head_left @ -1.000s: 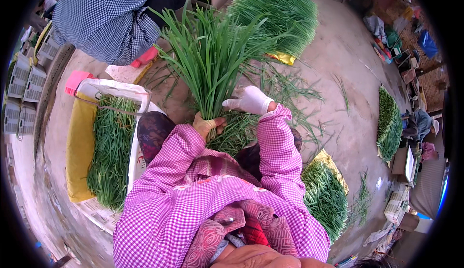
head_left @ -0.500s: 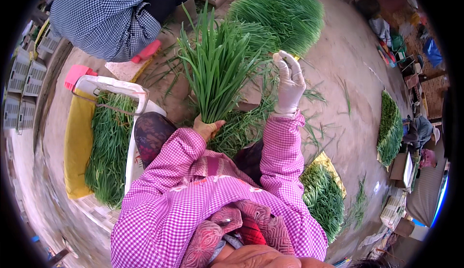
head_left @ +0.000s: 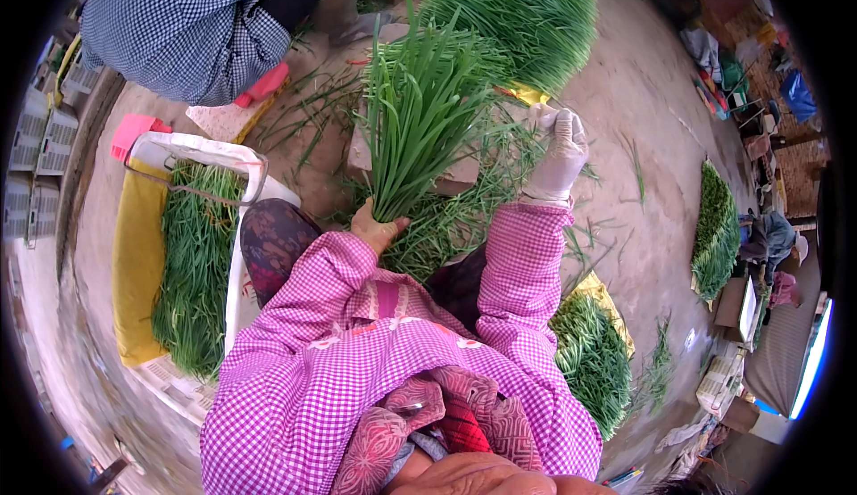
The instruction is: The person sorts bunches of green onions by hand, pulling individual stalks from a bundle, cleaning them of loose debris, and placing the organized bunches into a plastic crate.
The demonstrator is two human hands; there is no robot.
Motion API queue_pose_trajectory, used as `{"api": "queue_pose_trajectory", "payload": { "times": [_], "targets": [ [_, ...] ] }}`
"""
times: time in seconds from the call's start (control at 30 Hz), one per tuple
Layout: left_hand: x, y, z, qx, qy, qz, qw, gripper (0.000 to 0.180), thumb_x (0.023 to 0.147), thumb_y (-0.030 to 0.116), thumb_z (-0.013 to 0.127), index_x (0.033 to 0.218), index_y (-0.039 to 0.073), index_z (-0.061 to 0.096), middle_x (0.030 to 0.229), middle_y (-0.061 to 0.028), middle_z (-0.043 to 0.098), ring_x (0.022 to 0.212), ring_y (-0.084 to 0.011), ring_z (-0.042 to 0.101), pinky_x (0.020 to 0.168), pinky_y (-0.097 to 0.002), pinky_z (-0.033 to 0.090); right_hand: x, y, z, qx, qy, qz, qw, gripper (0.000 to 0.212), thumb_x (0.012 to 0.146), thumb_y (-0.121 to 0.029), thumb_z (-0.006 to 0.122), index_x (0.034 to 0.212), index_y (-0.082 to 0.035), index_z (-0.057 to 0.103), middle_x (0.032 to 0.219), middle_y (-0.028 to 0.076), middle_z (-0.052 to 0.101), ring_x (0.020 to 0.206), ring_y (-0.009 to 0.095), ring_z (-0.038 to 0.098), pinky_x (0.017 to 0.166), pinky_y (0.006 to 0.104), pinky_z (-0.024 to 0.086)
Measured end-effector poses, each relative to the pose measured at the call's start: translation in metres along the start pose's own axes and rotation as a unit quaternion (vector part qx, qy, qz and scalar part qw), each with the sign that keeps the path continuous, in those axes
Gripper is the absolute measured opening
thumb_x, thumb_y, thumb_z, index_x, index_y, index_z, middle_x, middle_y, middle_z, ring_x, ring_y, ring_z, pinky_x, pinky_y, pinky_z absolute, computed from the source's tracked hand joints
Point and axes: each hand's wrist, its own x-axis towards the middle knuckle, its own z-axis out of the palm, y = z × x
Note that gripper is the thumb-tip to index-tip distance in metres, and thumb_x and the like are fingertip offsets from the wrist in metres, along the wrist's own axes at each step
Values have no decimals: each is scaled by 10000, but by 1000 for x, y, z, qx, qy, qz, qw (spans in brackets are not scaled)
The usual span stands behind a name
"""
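The left hand (head_left: 379, 228) grips the base of a fanned bunch of long, flat leaves (head_left: 418, 129) above scattered clippings (head_left: 451, 238); the thin-gloved right hand (head_left: 557, 158) bends its fingers, closure unclear, near open floor (head_left: 668, 169).

No text I can read anywhere here tbh. Closest thing is a few red marks on the white container (head_left: 201, 149) over at 9 o'clock, on its 3 o'clock side, way too small to make out as letters.
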Motion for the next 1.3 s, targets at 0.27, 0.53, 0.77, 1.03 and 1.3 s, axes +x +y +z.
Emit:
{"api": "queue_pose_trajectory", "payload": {
  "times": [0.27, 0.53, 0.77, 1.03, 1.3],
  "targets": [
    [-11, 30, 3, 183, 41, 16, 982, 572, 731, 87, 761, 1235, 38, 495, 1036, -85, 649, 955, -217, 602, 851, -304, 475, -22, -26, 39, -374, -65, -304, 874, 414, 830, -358, 641, 1128, -75, 594, 1158, 68, 602, 1079, 222, 540, 973, 392, 359],
    [-2, 9, -3, 284, -1, 37, 958, 538, 781, 76, 682, 1273, 112, 468, 1052, -103, 635, 965, -210, 613, 851, -314, 483, -27, 16, 42, -397, -92, -213, 888, 36, 799, -143, 662, 777, -118, 647, 911, -24, 676, 888, 161, 604, 1053, 408, 252],
    [-22, 44, -2, 335, 38, 89, 937, 343, 821, 202, 653, 1129, 201, 502, 955, -109, 646, 918, -327, 618, 763, -397, 484, -4, -25, -21, -42, 24, -103, 994, 183, 917, -143, 556, 837, 3, 632, 972, 111, 656, 950, 185, 599, 868, 325, 462],
    [-19, 53, -4, 377, 65, 66, 922, 414, 786, 191, 684, 1168, 223, 524, 989, -117, 657, 932, -327, 626, 786, -400, 498, -6, -25, -16, -514, -187, -219, 808, 328, 753, -280, 714, 1044, -142, 653, 1113, 51, 633, 1069, 232, 557, 974, 410, 356],
    [-20, 50, -5, 373, 79, 112, 917, 357, 813, 221, 657, 1142, 226, 517, 983, -119, 639, 900, -344, 619, 755, -412, 495, -8, 5, -18, -501, -263, -190, 802, 107, 735, -231, 700, 789, -143, 671, 910, -28, 670, 967, 177, 593, 1024, 448, 287]
  ]
}}
